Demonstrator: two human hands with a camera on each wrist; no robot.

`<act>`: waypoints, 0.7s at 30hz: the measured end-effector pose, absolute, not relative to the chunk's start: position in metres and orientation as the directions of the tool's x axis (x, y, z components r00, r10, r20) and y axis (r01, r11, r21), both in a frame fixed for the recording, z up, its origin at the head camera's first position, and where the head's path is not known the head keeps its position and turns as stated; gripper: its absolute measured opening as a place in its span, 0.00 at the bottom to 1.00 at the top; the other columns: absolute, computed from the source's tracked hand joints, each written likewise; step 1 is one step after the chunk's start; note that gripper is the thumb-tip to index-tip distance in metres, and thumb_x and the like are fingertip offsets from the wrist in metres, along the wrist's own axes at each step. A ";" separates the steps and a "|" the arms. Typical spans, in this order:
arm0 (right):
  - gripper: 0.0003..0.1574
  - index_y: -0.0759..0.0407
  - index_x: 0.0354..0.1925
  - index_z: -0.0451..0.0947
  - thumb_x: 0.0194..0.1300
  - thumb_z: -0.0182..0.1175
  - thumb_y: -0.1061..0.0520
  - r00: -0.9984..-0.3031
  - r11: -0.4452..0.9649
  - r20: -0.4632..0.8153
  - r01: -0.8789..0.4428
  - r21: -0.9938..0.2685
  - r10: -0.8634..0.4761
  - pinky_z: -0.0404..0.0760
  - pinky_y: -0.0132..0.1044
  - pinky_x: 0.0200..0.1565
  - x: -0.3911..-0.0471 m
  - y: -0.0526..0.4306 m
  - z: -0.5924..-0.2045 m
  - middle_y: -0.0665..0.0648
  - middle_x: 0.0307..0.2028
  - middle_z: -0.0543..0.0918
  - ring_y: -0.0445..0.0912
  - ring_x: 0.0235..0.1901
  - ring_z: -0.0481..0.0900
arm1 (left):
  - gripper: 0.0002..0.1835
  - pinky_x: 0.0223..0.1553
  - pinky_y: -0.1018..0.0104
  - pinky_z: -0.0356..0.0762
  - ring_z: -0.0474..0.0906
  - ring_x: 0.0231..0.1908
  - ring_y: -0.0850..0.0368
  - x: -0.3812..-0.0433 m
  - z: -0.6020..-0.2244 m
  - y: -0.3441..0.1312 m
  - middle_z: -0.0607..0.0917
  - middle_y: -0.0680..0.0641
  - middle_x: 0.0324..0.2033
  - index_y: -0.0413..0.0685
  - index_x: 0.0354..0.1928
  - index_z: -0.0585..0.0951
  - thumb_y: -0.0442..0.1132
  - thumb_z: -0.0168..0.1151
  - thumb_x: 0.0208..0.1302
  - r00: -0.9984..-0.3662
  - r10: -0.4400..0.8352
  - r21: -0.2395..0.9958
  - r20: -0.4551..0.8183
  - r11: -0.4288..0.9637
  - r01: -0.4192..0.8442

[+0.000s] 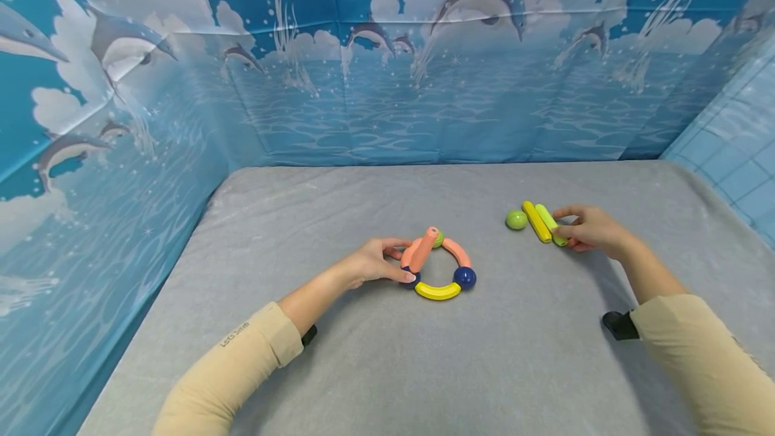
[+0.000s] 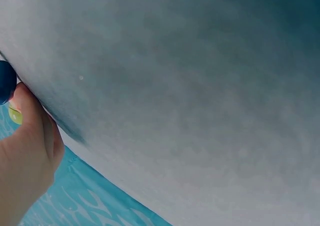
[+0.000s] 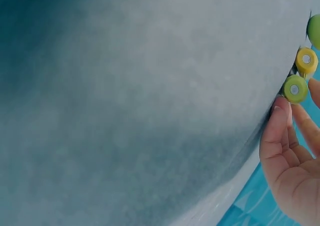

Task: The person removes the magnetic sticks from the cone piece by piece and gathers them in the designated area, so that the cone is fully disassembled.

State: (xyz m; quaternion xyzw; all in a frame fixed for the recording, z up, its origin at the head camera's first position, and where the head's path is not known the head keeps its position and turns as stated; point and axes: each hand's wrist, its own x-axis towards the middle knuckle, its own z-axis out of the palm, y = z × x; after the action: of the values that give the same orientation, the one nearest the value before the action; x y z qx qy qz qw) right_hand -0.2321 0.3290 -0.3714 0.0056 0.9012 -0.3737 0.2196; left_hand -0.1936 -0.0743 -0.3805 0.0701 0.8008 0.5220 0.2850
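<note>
My left hand [image 1: 375, 263] grips the left side of a ring of magnetic building pieces, its thumb on one dark blue ball [image 2: 6, 81]. The ring has coral curved sticks [image 1: 457, 251], a yellow curved stick [image 1: 438, 292], another dark blue ball [image 1: 465, 278] and a green ball [image 1: 438, 239] at the back. A straight coral stick [image 1: 424, 248] rises at a tilt from the ring's left side. At the right, my right hand [image 1: 590, 227] pinches a light green stick [image 3: 295, 89], which lies alongside a yellow stick [image 1: 537, 222].
A loose green ball [image 1: 517, 219] sits just left of the yellow stick. Grey cloth [image 1: 387, 369] covers the table. A blue dolphin-print curtain [image 1: 387, 106] hangs behind and along the left, with a pale blue tile-pattern sheet [image 1: 739, 133] at the right.
</note>
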 end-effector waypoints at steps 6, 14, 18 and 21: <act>0.41 0.74 0.65 0.52 0.66 0.55 0.51 -0.902 0.718 -0.407 0.186 -0.671 -0.146 0.78 0.36 0.34 -0.229 0.330 -0.369 0.71 0.48 0.68 0.46 0.32 0.73 | 0.35 0.37 0.68 0.72 0.71 0.43 0.53 -0.193 -0.380 -0.075 0.75 0.46 0.45 0.51 0.61 0.74 0.37 0.75 0.47 -0.830 0.415 0.877 -0.373 0.450 -0.170; 0.38 0.73 0.65 0.53 0.68 0.53 0.53 -0.906 0.719 -0.399 0.181 -0.671 -0.144 0.78 0.38 0.35 -0.226 0.331 -0.363 0.68 0.46 0.70 0.44 0.33 0.74 | 0.35 0.38 0.67 0.72 0.71 0.43 0.53 -0.193 -0.381 -0.074 0.76 0.46 0.45 0.53 0.60 0.74 0.35 0.75 0.46 -0.829 0.411 0.877 -0.378 0.446 -0.179; 0.37 0.73 0.65 0.53 0.68 0.52 0.53 -0.919 0.723 -0.367 0.155 -0.673 -0.145 0.77 0.41 0.38 -0.225 0.332 -0.358 0.72 0.48 0.70 0.48 0.37 0.75 | 0.36 0.37 0.67 0.72 0.71 0.43 0.53 -0.194 -0.383 -0.074 0.76 0.46 0.44 0.52 0.61 0.74 0.35 0.75 0.46 -0.830 0.415 0.880 -0.373 0.442 -0.174; 0.36 0.73 0.65 0.54 0.68 0.52 0.53 -0.935 0.714 -0.320 0.121 -0.689 -0.151 0.77 0.41 0.39 -0.225 0.331 -0.355 0.72 0.50 0.71 0.50 0.40 0.75 | 0.36 0.37 0.67 0.72 0.71 0.43 0.53 -0.194 -0.382 -0.074 0.76 0.46 0.45 0.52 0.61 0.74 0.35 0.74 0.46 -0.829 0.417 0.880 -0.373 0.442 -0.174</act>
State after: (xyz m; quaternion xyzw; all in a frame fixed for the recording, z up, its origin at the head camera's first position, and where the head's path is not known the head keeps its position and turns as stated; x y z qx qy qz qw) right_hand -0.2245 0.3306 -0.3552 -0.0084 0.9082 -0.3778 0.1798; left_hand -0.1938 -0.0743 -0.3819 0.0758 0.8007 0.5229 0.2823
